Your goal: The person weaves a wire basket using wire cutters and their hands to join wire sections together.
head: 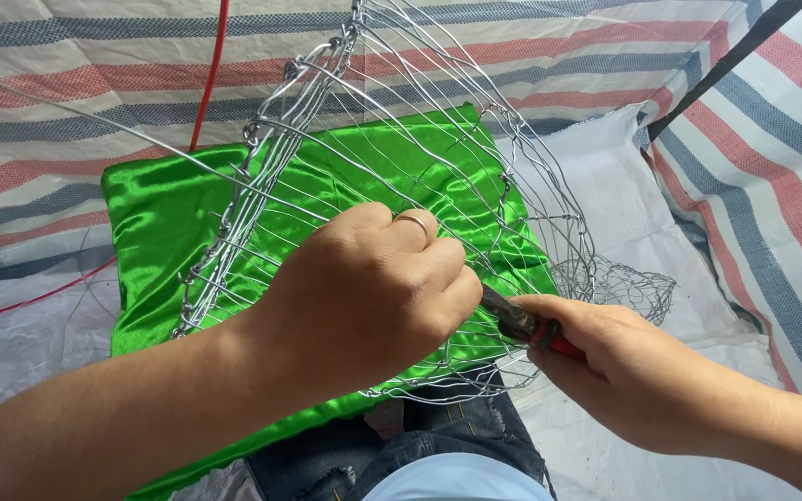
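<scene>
Head view: wire basket [401,121] under left hand [378,288]; pliers [523,327] in right hand [624,366]

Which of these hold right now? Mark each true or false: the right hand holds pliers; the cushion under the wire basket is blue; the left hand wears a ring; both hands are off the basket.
1. The right hand holds pliers. True.
2. The cushion under the wire basket is blue. False: it is shiny green.
3. The left hand wears a ring. True.
4. Both hands are off the basket. False: the left hand rests against its wires.
</scene>
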